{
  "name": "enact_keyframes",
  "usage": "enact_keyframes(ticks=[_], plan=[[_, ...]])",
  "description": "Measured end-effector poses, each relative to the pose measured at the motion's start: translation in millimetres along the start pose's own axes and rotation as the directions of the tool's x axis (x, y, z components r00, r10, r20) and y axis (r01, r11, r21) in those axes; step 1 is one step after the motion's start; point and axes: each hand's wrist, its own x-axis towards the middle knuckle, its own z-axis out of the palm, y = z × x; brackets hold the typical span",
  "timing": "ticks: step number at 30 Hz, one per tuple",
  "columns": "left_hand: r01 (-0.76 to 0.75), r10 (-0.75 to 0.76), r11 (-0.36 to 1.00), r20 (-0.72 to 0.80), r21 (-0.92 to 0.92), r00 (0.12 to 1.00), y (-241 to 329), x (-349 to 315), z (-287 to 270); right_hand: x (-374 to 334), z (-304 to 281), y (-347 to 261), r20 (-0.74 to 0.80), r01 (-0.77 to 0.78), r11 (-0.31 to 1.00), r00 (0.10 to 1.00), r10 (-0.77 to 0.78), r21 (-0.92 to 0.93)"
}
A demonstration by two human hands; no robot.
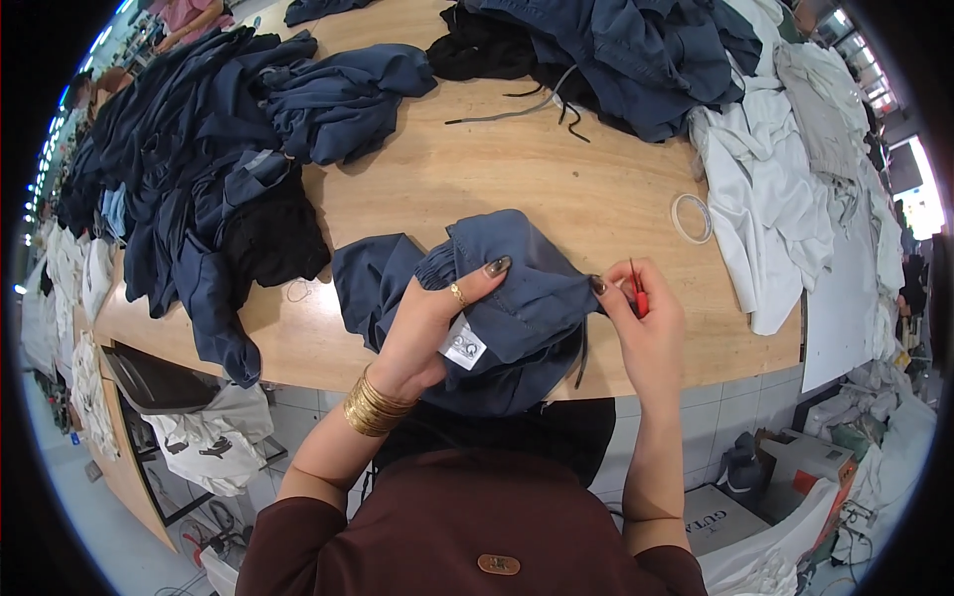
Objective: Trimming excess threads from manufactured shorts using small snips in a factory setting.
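A dark blue garment [527,288] with a gathered elastic waistband and a white label [463,345] is held up at the near edge of the table. My left hand [437,313] grips it by the waistband, thumb on top and the other fingers hidden beneath the cloth. At the garment's right end, my right hand [641,308] pinches a corner of the fabric between thumb and finger. That same hand also holds a small tool with a red handle and a thin dark tip, which looks like thread snips [639,296]. A dark cord hangs below the garment.
Dark blue garments lie heaped [189,159] at the left and in another pile [636,60] at the far side, with loose cords. White cloth [765,199] covers the right edge, beside a roll of tape [692,219]. Boxes [725,517] stand below right. Another person [189,20] is at the far left.
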Motion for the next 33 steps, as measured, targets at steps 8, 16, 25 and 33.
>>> enact_keyframes(ticks=[8,16,25,33], plan=[[-0.036,0.036,0.999,-0.020,0.008,0.999,0.5,-11.5,15.4,-28.0,17.9,-16.6,-0.064,0.459,0.775,0.842,-0.535,-0.434],[-0.130,0.134,0.988,-0.043,0.089,0.990,-3.8,-13.6,21.3,-32.4,13.5,-25.7,-0.028,0.535,0.670,0.771,-0.636,-0.515],[-0.112,0.116,0.992,-0.058,0.061,0.992,-6.9,-13.2,24.0,-34.7,15.7,-22.0,-0.028,0.498,0.685,0.798,-0.602,-0.533],[-0.184,0.186,0.982,-0.028,0.052,0.982,-13.4,-12.6,22.3,-34.0,17.1,-22.5,-0.013,0.489,0.667,0.801,-0.598,-0.563]])
